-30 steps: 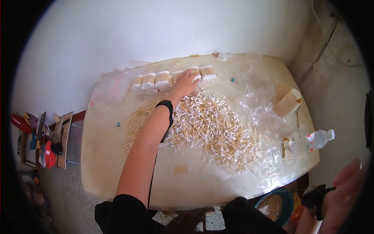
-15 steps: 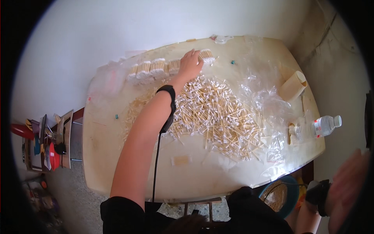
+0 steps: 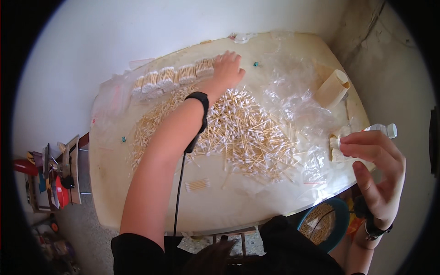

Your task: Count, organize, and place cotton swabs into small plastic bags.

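While the left hand [image 3: 228, 68] is laid flat, fingers together, squaring the swab bundles [image 3: 172, 79], the right hand [image 3: 378, 172] is held aside, fingers loosely apart.

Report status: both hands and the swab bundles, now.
Left hand flat on end of the bundle row. Right hand raised off table, empty. Loose swab pile and plastic bags beside row.

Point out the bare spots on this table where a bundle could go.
Bare: the near edge of the table, around the lone small bundle, and the left strip beside the swab pile. Crowded: the middle, the bundle row by the left hand, and the plastic bags on the right.
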Demonstrator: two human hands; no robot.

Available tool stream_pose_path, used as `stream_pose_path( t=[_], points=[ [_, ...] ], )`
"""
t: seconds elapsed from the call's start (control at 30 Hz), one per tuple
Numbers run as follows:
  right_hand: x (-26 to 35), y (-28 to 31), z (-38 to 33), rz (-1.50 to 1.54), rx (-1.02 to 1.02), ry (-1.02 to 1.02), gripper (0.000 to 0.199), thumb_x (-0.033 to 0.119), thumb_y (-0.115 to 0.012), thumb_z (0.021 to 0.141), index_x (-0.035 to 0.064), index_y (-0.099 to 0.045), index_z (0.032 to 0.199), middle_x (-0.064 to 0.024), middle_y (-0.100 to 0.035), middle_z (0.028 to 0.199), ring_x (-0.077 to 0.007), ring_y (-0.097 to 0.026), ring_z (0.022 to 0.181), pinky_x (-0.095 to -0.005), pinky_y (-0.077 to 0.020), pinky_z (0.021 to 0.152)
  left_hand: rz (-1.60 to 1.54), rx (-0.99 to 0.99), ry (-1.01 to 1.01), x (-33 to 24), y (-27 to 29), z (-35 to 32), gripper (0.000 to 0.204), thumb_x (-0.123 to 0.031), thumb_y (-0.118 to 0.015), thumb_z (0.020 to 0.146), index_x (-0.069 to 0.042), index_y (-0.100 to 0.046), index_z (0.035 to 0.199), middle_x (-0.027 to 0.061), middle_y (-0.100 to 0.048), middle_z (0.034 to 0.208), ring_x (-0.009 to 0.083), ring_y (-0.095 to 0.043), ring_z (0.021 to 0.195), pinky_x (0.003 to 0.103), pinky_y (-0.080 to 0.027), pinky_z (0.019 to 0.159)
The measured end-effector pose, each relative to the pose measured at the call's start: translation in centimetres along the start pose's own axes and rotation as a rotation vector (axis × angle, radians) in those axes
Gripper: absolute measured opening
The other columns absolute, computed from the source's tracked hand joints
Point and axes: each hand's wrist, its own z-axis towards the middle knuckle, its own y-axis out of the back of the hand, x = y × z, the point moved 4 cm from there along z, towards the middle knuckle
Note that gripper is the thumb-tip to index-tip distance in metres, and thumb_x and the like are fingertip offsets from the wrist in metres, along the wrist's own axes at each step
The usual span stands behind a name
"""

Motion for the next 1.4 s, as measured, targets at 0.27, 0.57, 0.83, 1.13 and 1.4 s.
stream_pose_path(
  t=[0.27, 0.57, 0.83, 1.13, 1.4],
  points=[
    [-3.4, -0.1, -2.5, 0.153, 0.093, -0.123, 0.025, -0.004, -0.057, 0.071, 0.0004, -0.067, 0.094, -0.0136, -0.063, 0.094, -0.0255, -0.063, 0.084, -0.0315, -0.0487, 0.075, 0.242, 0.169, -0.046, 0.0, -2.1, -1.3, 0.032, -0.023, -0.049, 0.082, -0.005, -0.056, 0.107, 0.0145, -0.054, 0.114, 0.0341, -0.035, 0.124, 0.056, -0.015, 0.106],
    [-5.0, -0.1, -4.5, 0.16, 0.067, -0.147, 0.022, -0.004, -0.057, 0.074, 0.0016, -0.066, 0.093, -0.0128, -0.063, 0.094, -0.0255, -0.062, 0.084, -0.0311, -0.0487, 0.074, -0.209, 0.306, -0.132, -3.0, -0.2, -1.1, 0.018, -0.005, -0.053, 0.075, -0.002, -0.062, 0.09, 0.0164, -0.057, 0.094, 0.0325, -0.052, 0.096, 0.041, -0.042, 0.088],
    [-4.4, -1.3, -4.3, 0.263, 0.088, -0.124, 0.023, -0.006, -0.056, 0.075, 0.002, -0.066, 0.095, -0.0126, -0.062, 0.094, -0.0238, -0.062, 0.082, -0.0302, -0.0485, 0.071, -0.392, 0.017, -0.192, -1.5, -2.0, -2.0, 0.014, -0.004, -0.053, 0.076, -0.003, -0.062, 0.087, 0.0146, -0.052, 0.09, 0.0318, -0.055, 0.08, 0.04, -0.045, 0.072],
    [-4.7, -5.6, -4.2, 0.351, 0.223, -0.071, 0.024, -0.004, -0.057, 0.077, 0.0035, -0.064, 0.098, -0.0101, -0.062, 0.094, -0.0262, -0.061, 0.083, -0.0313, -0.0491, 0.072, -0.145, 0.174, -0.003, 0.5, 1.3, -3.3, 0.014, -0.008, -0.052, 0.075, -0.002, -0.064, 0.078, 0.0179, -0.062, 0.078, 0.0354, -0.059, 0.078, 0.04, -0.047, 0.069],
    [-4.1, -13.2, -3.9, 0.418, 0.431, 0.127, 0.017, 0.004, -0.056, 0.078, 0.004, -0.061, 0.094, -0.0111, -0.06, 0.087, -0.0305, -0.06, 0.078, -0.0373, -0.0489, 0.067, 0.054, 0.314, 0.214, 5.2, 1.0, -6.5, 0.026, -0.014, -0.048, 0.078, -0.001, -0.062, 0.095, 0.0237, -0.06, 0.098, 0.0372, -0.056, 0.095, 0.043, -0.044, 0.084]
  ],
)
